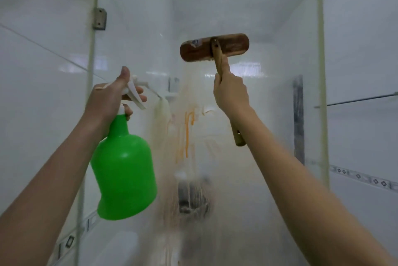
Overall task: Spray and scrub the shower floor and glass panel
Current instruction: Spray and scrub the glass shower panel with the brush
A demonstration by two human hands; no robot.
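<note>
Left hand (112, 97) gripping green spray bottle (125, 168) by trigger, left of centre. Right hand (231, 93) clutching brush (215, 48) handle, brush head pressing high on streaky glass panel (193, 7).

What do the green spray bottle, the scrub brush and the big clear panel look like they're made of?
Spray bottle: probably plastic, opaque glossy green with a soft highlight on its belly. Scrub brush: wood, a dark brown back with visible grain and a paler handle; bristles unclear. Panel: seemingly clear glass, since tiles show through it and a metal clamp grips its edge.
</note>
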